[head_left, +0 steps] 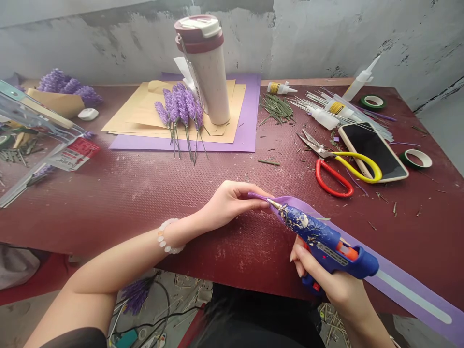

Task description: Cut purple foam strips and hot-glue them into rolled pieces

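Note:
My left hand (235, 203) pinches the end of a long purple strip (406, 270) between thumb and fingers, just above the table. My right hand (333, 280) is wrapped around the handle of a blue hot glue gun (311, 229), its barrel crusted with dried glue. The gun's metal tip meets the strip's edge right beside my left fingertips; I cannot tell whether glue is coming out. A pale glue stick (416, 297) sticks out of the gun's back, over the strip, which runs off at the lower right. Part of the strip is hidden behind the gun.
Red-and-yellow scissors (326, 159) lie right of centre beside a phone (377, 150). Behind them are glue bottles (282, 88), cut green stems (277, 107) and green tape (416, 158). A tumbler (208, 72) and purple flower sprigs (181, 108) rest on tan paper (130, 113).

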A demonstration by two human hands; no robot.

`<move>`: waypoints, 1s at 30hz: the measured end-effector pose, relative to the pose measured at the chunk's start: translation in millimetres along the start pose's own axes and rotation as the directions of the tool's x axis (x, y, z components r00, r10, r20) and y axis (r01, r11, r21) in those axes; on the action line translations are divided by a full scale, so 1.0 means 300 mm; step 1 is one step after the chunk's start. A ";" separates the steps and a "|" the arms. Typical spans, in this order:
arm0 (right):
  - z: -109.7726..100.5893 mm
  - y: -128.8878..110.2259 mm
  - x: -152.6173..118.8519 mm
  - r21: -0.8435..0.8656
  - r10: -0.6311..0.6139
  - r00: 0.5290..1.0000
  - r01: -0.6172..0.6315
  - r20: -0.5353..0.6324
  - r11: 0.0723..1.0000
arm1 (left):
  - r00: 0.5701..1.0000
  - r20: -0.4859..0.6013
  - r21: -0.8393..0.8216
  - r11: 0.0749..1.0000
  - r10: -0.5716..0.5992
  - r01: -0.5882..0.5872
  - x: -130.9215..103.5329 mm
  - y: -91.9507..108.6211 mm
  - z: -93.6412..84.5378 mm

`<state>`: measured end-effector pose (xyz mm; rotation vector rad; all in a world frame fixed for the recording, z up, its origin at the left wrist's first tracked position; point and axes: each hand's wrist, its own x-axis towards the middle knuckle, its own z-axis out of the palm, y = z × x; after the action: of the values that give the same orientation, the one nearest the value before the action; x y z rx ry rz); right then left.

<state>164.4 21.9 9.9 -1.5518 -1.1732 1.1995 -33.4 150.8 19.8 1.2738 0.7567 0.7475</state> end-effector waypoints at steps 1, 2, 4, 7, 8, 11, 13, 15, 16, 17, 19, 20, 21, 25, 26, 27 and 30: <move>-0.002 0.006 -0.002 -0.019 -0.004 1.000 0.004 -0.017 1.000 | 1.000 0.002 -0.004 1.000 0.000 0.000 0.000 0.000 0.000; -0.003 0.014 -0.005 -0.046 -0.013 0.999 0.012 -0.033 0.999 | 1.000 0.003 -0.010 1.000 0.001 0.000 0.000 0.000 0.000; -0.006 0.031 -0.008 -0.105 -0.049 0.997 0.043 -0.058 0.994 | 1.000 0.006 -0.017 1.000 0.003 -0.003 0.000 0.000 -0.001; -0.009 0.042 -0.007 -0.164 -0.124 0.990 0.113 -0.059 0.980 | 1.000 0.007 -0.019 1.000 0.003 -0.002 -0.001 0.000 -0.001; -0.009 0.040 -0.005 -0.180 -0.150 0.987 0.139 -0.049 0.974 | 1.000 0.009 -0.017 1.000 0.001 -0.001 -0.001 0.000 -0.001; -0.011 0.025 0.008 -0.220 -0.222 0.975 0.217 0.002 0.951 | 1.000 0.017 -0.011 1.000 -0.004 0.004 -0.001 0.002 -0.002; -0.013 0.017 0.019 -0.226 -0.289 0.956 0.291 0.044 0.930 | 1.000 0.020 -0.011 1.000 -0.008 0.008 0.000 0.002 -0.003; -0.015 0.015 0.027 -0.224 -0.349 0.934 0.357 0.074 0.907 | 1.000 0.024 -0.014 1.000 -0.008 0.008 0.001 0.003 -0.004; -0.016 0.015 0.030 -0.227 -0.370 0.926 0.379 0.081 0.897 | 1.000 0.026 -0.015 1.000 -0.006 0.007 0.001 0.003 -0.005; -0.017 0.016 0.031 -0.231 -0.383 0.920 0.392 0.082 0.891 | 1.000 0.030 -0.014 1.000 -0.004 0.004 0.001 0.003 -0.006; -0.016 0.018 0.031 -0.246 -0.394 0.916 0.401 0.076 0.883 | 0.999 0.036 -0.007 1.000 0.000 0.000 0.000 0.003 -0.007; -0.016 0.017 0.031 -0.254 -0.398 0.915 0.402 0.070 0.880 | 0.999 0.037 -0.003 1.000 0.001 -0.001 0.000 0.003 -0.008; -0.015 0.016 0.031 -0.261 -0.399 0.914 0.402 0.068 0.877 | 0.999 0.039 0.002 1.000 0.002 -0.003 0.000 0.002 -0.009; -0.013 0.012 0.030 -0.282 -0.397 0.914 0.403 0.082 0.871 | 0.999 0.040 0.020 1.000 0.001 -0.002 0.003 0.002 -0.009; -0.013 0.014 0.030 -0.279 -0.402 0.912 0.409 0.083 0.869 | 0.999 0.039 0.026 1.000 -0.001 0.000 0.003 0.002 -0.009; -0.013 0.016 0.029 -0.276 -0.407 0.910 0.412 0.076 0.869 | 0.999 0.036 0.031 1.000 -0.003 0.002 0.004 0.003 -0.009; -0.014 0.026 0.024 -0.274 -0.387 0.920 0.388 0.062 0.880 | 1.000 0.022 0.047 0.999 -0.011 0.010 0.003 0.004 -0.009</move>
<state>170.6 27.0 1.9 -1.4189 -1.6255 0.7942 -35.2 153.3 20.6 1.3173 0.7661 0.7099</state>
